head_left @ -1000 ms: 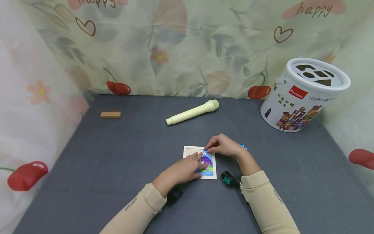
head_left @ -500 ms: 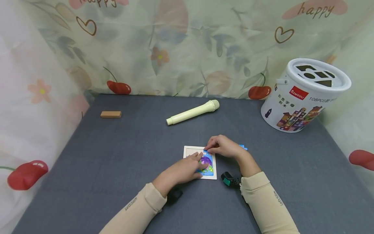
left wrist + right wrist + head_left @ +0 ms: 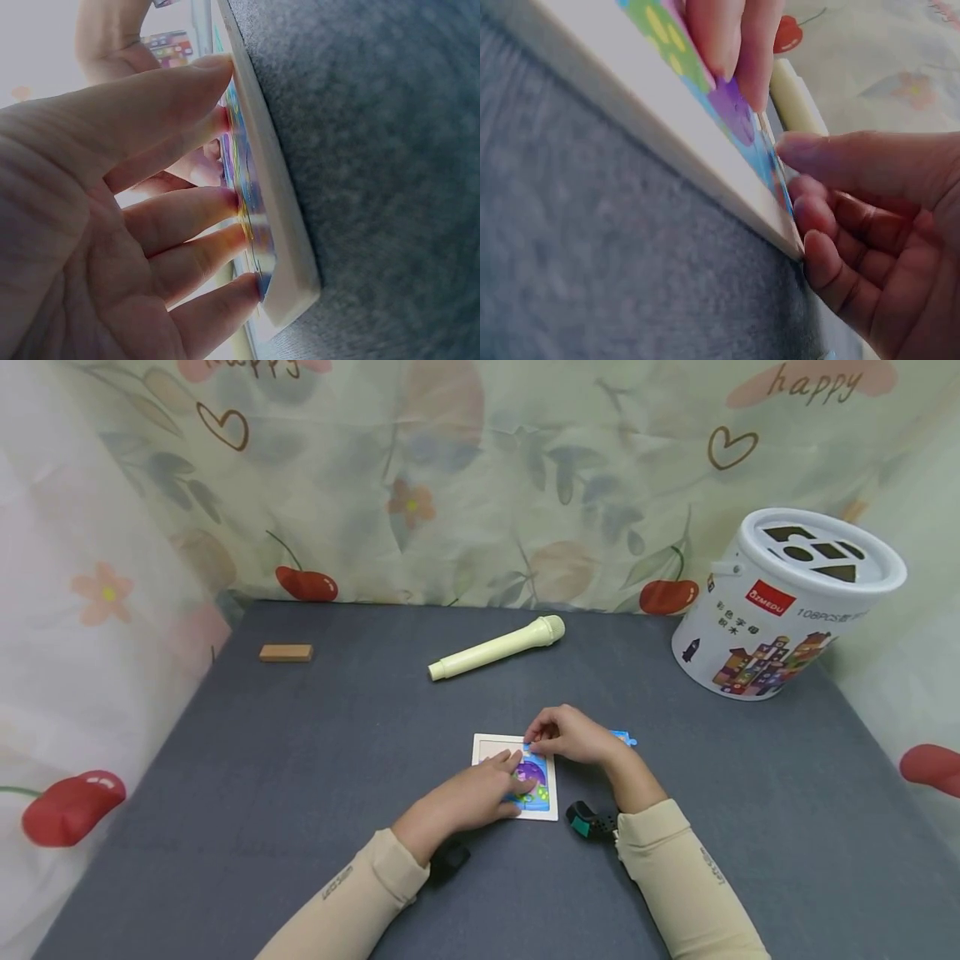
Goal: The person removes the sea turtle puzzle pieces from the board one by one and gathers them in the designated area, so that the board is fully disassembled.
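Note:
A small jigsaw puzzle in a pale wooden frame [image 3: 550, 815] lies flat on the dark table, its picture blue, purple and green. My left hand [image 3: 472, 793] rests on it with fingers spread; in the left wrist view its fingertips [image 3: 232, 201] press the pieces and the thumb touches the frame's edge. At the upper right corner of the picture my right hand [image 3: 576, 735] pinches a blue puzzle piece [image 3: 528, 748], mostly hidden by the fingers. In the right wrist view the thumb [image 3: 802, 150] touches the blue part, other fingers curled by the frame's rim. The upper left of the frame shows bare wood.
Another blue puzzle piece [image 3: 624, 737] lies partly hidden behind the right wrist. A cream toy microphone [image 3: 495, 649] lies farther back. A wooden block [image 3: 286, 653] is at the far left, and a white lidded bucket [image 3: 780, 610] at the far right. Patterned cloth surrounds the table.
Both hands keep nearly the same place on the puzzle. The whole view shifts very slightly; nothing else visibly moves.

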Tool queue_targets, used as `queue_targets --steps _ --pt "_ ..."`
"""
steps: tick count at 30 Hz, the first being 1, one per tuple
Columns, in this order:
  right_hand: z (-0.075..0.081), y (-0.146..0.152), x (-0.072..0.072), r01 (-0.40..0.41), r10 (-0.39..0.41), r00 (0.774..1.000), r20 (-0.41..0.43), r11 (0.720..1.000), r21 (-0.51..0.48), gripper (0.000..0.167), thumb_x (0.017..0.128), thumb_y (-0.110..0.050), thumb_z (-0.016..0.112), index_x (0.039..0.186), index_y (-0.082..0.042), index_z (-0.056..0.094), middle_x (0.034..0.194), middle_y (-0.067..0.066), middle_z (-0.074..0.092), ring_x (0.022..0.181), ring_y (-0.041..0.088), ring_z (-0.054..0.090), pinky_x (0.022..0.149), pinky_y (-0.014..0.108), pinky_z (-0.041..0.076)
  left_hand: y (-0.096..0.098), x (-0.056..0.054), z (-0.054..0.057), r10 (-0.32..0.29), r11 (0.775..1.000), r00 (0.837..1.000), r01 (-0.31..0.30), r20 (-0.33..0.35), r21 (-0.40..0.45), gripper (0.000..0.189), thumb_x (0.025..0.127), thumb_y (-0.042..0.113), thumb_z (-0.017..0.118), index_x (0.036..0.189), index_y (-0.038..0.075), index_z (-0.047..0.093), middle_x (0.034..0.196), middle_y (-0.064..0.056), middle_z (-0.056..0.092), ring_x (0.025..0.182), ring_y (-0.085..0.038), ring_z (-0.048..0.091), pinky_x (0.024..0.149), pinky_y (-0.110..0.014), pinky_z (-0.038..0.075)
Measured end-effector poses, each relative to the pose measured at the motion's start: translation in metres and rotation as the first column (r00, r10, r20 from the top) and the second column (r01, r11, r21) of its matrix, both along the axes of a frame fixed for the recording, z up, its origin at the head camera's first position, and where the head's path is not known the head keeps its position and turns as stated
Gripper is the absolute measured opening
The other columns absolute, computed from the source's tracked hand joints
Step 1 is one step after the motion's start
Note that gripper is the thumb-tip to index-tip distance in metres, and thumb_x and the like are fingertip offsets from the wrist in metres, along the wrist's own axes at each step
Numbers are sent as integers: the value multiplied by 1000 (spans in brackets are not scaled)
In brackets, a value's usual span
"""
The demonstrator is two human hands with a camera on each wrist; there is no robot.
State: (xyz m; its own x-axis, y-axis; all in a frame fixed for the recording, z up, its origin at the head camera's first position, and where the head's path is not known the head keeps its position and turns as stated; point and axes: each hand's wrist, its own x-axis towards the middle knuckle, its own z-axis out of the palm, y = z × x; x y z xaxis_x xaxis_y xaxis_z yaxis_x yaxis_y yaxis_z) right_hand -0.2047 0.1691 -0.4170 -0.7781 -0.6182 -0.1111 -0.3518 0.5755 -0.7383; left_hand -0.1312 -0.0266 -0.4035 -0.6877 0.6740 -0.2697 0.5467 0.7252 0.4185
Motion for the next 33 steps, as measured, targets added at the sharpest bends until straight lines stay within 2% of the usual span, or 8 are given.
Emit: queue_targets --steps 4,8,13,20,24,27,30,33 --pt "2 -1 1 13 -12 1000 -20 1000 28 6 84 -8 67 84 -3 70 82 6 60 71 8 51 63 20 44 0 0 0 -2 1000 1000 2 -11 -7 44 92 27 58 134 21 52 152 -12 29 141 -30 25 110 -43 31" --pt "6 -1 3 27 -24 998 -55 999 47 9 83 -6 67 90 -3 73 86 7 66 76 10 55 67 21 45 0 0 -1 7 1000 1000 -7 -4 -14 44 91 28 59 134 22 51 152 -11 29 141 -29 25 110 -43 32" --pt "7 -1 3 -11 18 995 -101 997 76 12 84 -7 66 92 -2 74 89 7 68 83 14 59 72 22 46 1 0 -2 11 1000 1000 -11 2 -16 44 91 29 59 134 23 51 152 -11 29 141 -29 25 110 -43 32" --pt "11 -3 6 -59 76 986 -150 992 114 13 84 -2 64 92 0 74 88 8 65 81 14 57 71 22 45 0 -1 -1 3 1000 1000 -4 -6 -12 43 91 28 58 134 22 52 152 -12 29 141 -30 25 110 -43 32" --pt "7 -3 4 -42 54 989 -138 995 85 12 83 -1 64 90 -1 74 87 7 65 79 14 57 70 24 46 0 -1 1 6 1000 1000 -6 -6 -15 44 91 28 59 134 22 52 152 -12 29 141 -30 25 110 -43 32" --pt "5 -1 3 -31 34 993 -115 999 28 9 83 -3 65 89 -3 72 83 5 64 75 11 56 67 24 47 0 0 2 8 1000 1000 -8 3 -15 44 91 28 59 135 22 51 152 -11 28 141 -29 25 110 -44 32" --pt "-2 2 -1 -54 50 993 -108 998 -32 7 84 -7 65 89 -5 70 79 2 63 70 8 55 63 23 46 0 1 3 9 1000 1000 -9 8 -9 44 92 27 59 135 21 51 152 -11 27 142 -29 24 110 -44 32" --pt "-3 0 -2 -42 39 996 -82 998 -36 6 84 -7 65 89 -4 68 76 2 62 69 7 54 62 22 46 0 1 3 5 1000 1000 -5 1 -5 44 91 27 59 134 21 52 152 -12 28 141 -30 25 110 -43 32"
